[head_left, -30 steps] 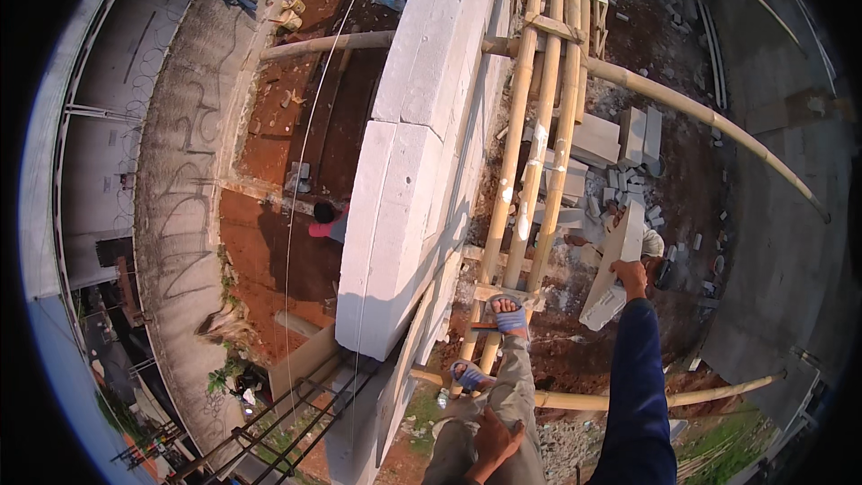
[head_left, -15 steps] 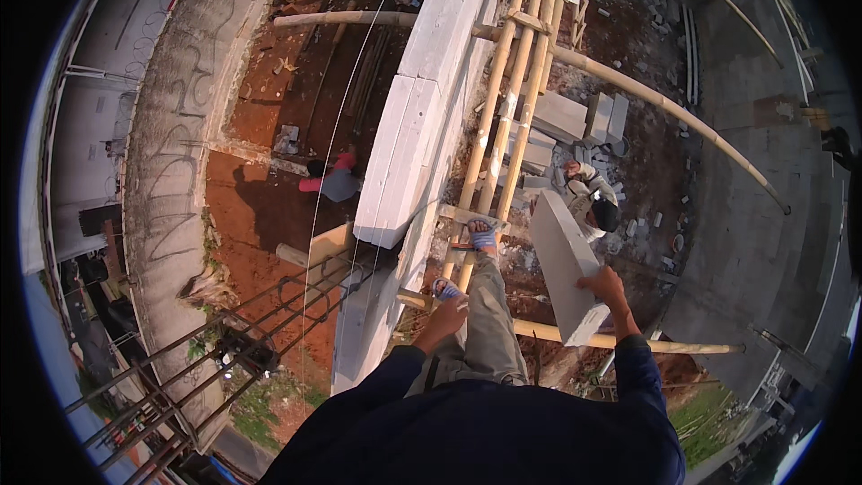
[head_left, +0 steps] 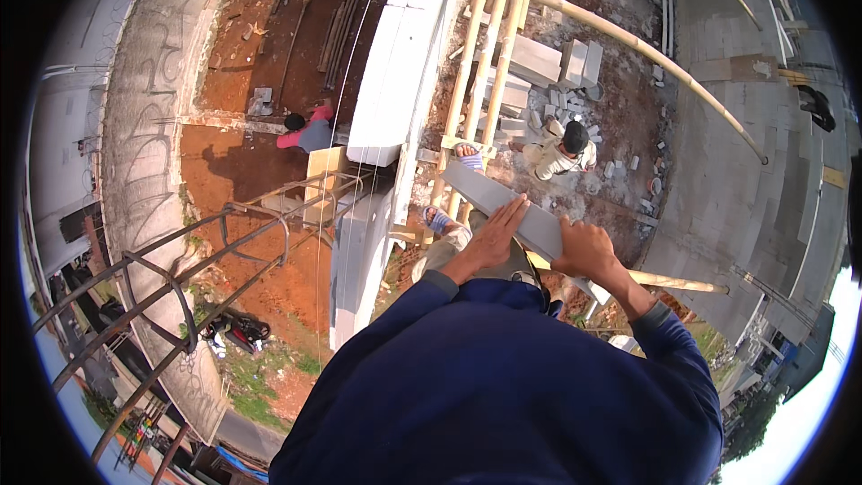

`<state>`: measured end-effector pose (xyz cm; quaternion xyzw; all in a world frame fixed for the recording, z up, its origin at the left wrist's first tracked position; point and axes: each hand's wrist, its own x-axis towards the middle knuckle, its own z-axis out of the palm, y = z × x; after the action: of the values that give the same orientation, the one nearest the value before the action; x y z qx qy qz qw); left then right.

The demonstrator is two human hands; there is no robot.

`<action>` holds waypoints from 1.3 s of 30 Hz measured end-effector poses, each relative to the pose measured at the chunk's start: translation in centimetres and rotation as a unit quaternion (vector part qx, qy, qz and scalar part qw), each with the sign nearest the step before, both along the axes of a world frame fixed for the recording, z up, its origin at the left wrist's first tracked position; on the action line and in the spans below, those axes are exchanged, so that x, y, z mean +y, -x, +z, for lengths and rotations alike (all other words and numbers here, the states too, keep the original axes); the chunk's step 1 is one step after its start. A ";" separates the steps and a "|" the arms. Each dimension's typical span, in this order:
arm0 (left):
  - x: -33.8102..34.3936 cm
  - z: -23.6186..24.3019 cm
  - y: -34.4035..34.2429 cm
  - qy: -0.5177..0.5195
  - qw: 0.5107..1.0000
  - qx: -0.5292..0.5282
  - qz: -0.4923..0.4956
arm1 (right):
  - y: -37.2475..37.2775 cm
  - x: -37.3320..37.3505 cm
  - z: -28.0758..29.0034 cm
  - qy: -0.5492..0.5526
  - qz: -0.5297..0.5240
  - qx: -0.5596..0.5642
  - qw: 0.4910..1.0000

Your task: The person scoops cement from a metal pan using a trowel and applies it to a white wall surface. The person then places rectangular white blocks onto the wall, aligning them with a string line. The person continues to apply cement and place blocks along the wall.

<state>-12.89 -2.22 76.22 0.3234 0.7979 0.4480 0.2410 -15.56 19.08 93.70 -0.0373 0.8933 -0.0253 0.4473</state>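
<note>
A long light-grey concrete block is held slanting in front of my body, its far end near my feet. My right hand is wrapped over its right end, thumb on the near face. Along the near edge lies my left hand, fingers together, pressing and gripping the block from the left side. The parts of the fingers behind the block are hidden. My sandalled feet stand on bamboo poles. Just left of them runs a wall of white blocks.
Below on the right, a person in a black cap is near stacked blocks. Another person is on the red soil at left. Steel rebar juts out at lower left. A taut string runs beside the wall. A bamboo pole extends right.
The block has come closer to my body and tilted across it. My left hand has left my knee area and taken hold of the block. The person below right has shifted.
</note>
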 end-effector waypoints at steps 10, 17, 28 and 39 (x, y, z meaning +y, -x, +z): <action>-7.6 -7.9 -4.3 0.028 0.984 -0.057 0.167 | 1.1 -5.0 2.9 -0.001 0.139 0.012 0.990; -9.4 -10.5 -5.1 0.201 0.956 -0.032 0.210 | 1.3 -7.7 3.5 -0.021 0.242 0.035 0.969; -12.3 -7.1 -11.2 0.182 0.940 -0.041 0.287 | 1.8 -12.2 7.4 -0.031 0.345 0.029 0.938; -12.1 2.6 -8.3 -0.207 0.907 0.197 0.311 | 2.1 -17.0 20.0 -0.030 0.490 0.005 0.871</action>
<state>-4.56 -14.27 78.78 0.1834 0.7789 0.5819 -0.1449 -17.67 2.12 113.69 -0.4572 0.7626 0.2239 0.3990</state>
